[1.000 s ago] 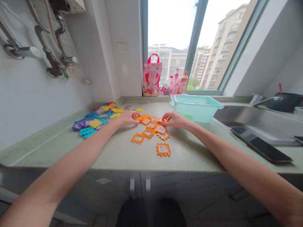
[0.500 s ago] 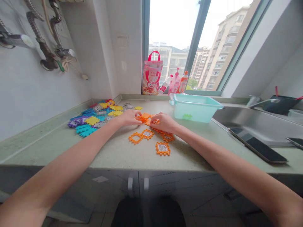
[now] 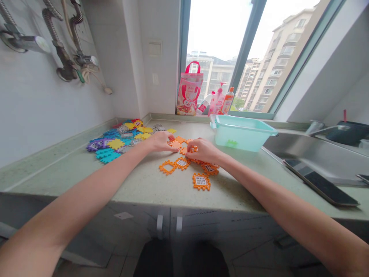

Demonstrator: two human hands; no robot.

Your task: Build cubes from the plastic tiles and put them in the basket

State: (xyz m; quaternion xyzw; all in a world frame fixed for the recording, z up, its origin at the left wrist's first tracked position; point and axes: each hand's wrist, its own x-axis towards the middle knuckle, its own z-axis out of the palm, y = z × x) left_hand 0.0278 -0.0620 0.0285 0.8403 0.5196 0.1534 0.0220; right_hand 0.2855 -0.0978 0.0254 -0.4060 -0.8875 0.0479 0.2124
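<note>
1. A pale green, speckled countertop [image 3: 138, 177] is spread across the view; clock directions are read from its middle, with twelve at the far edge.
2. At three o'clock, a stainless-steel sink [image 3: 305, 152] is set in.
3. At two o'clock, a translucent aqua plastic tub [image 3: 250, 135] is stood near the sink.
4. Between nine and ten o'clock, a mixed heap of blue, purple, yellow, grey and red notched plastic tiles [image 3: 115, 144] is piled.
5. At twelve o'clock, a pink printed bag with red handles [image 3: 189, 96] is stood upright.
6. At four o'clock, a flat black phone [image 3: 319, 182] is laid just beside the sink.
7. By the left hand [image 3: 160, 141], a solid orange notched plastic tile [image 3: 175, 144] is pinched between thumb and fingers, near the middle.
8. By the right hand [image 3: 203, 150], an orange notched piece [image 3: 195, 149] is pinched, mostly hidden behind the fingers.
9. Nearer the front edge, an orange lattice-window tile [image 3: 182, 163] is seen at six o'clock, an open orange frame tile [image 3: 163, 167] at seven, and an orange tile with a white window insert [image 3: 201, 181] at five.
</note>
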